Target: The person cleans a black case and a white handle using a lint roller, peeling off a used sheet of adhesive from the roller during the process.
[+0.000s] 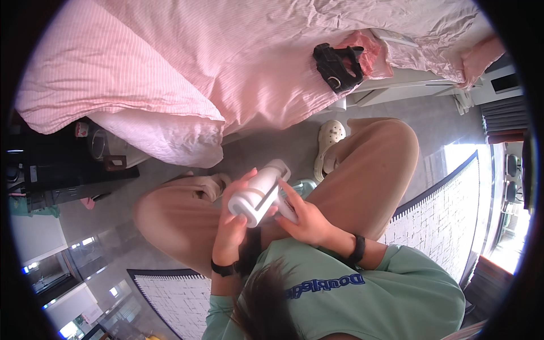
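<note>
A white roller with a handle, which looks like a lint roller [260,190], is held up between my knees. My left hand [233,216] wraps around its wide cylinder, thumb near the lower end. The fingers of my right hand [308,219] close on the handle [287,209], and the index finger reaches up to the white side frame. Below the roller, a clear greenish object [304,187] is partly hidden by my hand and leg. Both wrists wear dark bands.
Ahead is a bed with a pink striped cover [170,76], which hangs over its edge. A black harness-like strap item [338,67] lies on it. My foot wears a white clog [330,138]. A dark cabinet [63,170] stands left; a patterned rug [433,225] lies right.
</note>
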Available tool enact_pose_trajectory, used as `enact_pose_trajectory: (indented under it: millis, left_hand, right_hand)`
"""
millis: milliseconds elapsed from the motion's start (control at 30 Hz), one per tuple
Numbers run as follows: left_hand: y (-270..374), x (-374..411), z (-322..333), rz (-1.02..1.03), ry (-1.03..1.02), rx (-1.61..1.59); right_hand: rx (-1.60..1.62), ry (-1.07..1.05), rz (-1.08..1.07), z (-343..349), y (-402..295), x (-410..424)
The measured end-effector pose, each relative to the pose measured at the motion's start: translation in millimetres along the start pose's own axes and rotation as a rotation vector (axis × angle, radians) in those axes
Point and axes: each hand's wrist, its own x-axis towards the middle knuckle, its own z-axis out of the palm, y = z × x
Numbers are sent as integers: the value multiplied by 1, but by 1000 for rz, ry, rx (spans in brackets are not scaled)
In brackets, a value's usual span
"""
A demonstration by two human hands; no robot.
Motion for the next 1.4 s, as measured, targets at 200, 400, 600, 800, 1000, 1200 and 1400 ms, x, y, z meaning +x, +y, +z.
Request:
enact_pose_trajectory:
  millis: [200,400,600,800,1000,1200,1400]
  left_hand:
    - [11,-9,-7,60,-78,-230]
    - [8,-5,-28,78,-308,-573]
    - [2,-10,-26,-35,-194,-441]
    - [11,-10,-11,-249,13,-165]
    - [0,-12,-25,-445,24,-4]
    - [-6,-13,-31,-595,67,134]
    - [-5,-6,-26,-655,64,225]
  right_hand:
    - [353,-100,-145,-13,7,-10]
    - [815,482,-52,-22,18,9]
    - [1074,390,173,-28,41,17]
    - [1122,621,192,-33,57,27]
    - [1055,776,154,-35,56,35]
    - [914,909,130,-34,65,38]
    - [912,1005,4,-32,67,51]
